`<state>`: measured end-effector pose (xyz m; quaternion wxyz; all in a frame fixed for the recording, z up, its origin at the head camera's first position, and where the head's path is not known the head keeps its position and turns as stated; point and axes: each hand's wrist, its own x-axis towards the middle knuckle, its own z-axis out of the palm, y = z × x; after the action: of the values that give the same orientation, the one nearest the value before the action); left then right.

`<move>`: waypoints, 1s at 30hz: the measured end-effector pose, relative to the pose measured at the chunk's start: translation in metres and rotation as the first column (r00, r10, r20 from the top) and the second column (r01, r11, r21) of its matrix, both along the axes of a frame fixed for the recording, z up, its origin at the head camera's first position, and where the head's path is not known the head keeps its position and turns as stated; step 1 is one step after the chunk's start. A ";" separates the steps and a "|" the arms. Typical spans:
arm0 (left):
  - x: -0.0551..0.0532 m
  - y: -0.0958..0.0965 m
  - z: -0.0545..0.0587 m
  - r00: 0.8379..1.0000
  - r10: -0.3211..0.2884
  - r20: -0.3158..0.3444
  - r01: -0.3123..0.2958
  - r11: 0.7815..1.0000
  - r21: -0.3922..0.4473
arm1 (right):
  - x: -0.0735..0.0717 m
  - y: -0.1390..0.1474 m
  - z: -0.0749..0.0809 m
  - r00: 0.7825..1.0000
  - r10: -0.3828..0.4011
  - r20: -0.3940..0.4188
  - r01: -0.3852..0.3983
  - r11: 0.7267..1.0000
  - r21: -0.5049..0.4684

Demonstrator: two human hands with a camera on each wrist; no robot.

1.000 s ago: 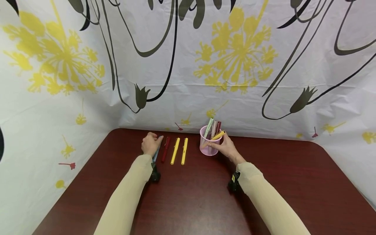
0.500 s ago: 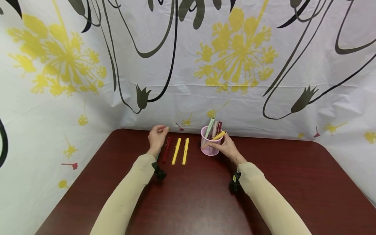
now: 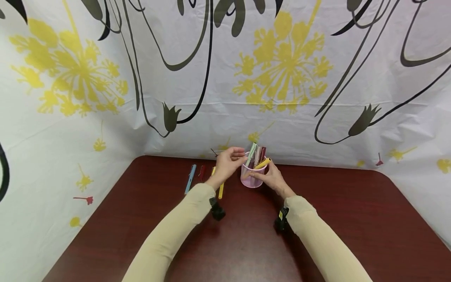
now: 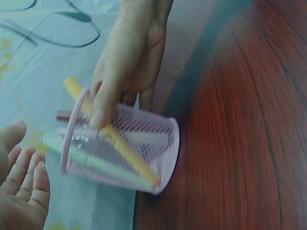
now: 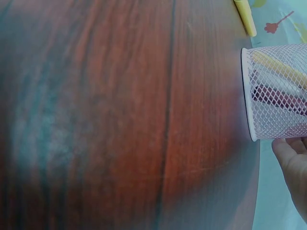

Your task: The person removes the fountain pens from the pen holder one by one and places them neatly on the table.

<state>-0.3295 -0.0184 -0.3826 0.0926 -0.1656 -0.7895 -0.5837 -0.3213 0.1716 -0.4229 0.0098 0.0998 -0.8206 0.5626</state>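
My right hand (image 3: 273, 178) grips the side of a pink mesh pen cup (image 3: 251, 182) standing near the table's back edge. In the cup lean a mint green pen (image 3: 251, 152), a pale pen (image 3: 258, 156), a dark red pen (image 3: 262, 152) and a yellow pen (image 4: 127, 155). At the cup's left, my left hand (image 3: 228, 162) has its fingers loosely extended by the mint green pen. Seen from the left wrist, this hand's palm shows nothing held. Left of the cup lie a light blue pen (image 3: 190, 179), a red pen (image 3: 202, 172) and two yellow pens, partly behind my left hand and wrist.
The dark red wooden table (image 3: 246, 243) meets a white patterned cloth (image 3: 218, 86) hanging right behind the cup. A second cloth side (image 3: 46, 156) rises along the table's left. A yellow pen's end (image 5: 247, 21) shows beside the cup in the right wrist view.
My left hand lifts off the light blue pen, which stays on the table, and moves right to the cup. The right hand stays on the cup.
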 end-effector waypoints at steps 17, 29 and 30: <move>-0.003 0.046 0.001 0.998 -0.026 -0.052 0.003 0.920 -0.391 | -0.012 0.006 -0.016 0.999 -0.008 -0.031 0.010 0.998 0.064; 0.001 0.062 -0.004 0.973 0.107 -0.206 -0.211 0.778 -0.592 | -0.013 0.006 -0.017 0.999 -0.037 -0.039 0.041 0.993 0.108; 0.001 0.063 -0.004 0.972 0.109 -0.210 -0.215 0.779 -0.589 | -0.013 0.006 -0.017 0.998 -0.038 -0.040 0.042 0.993 0.107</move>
<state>-0.3286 0.0441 -0.3868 0.1491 -0.1652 -0.9358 -0.2734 -0.3346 0.1773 -0.4399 0.0312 0.0945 -0.8513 0.5152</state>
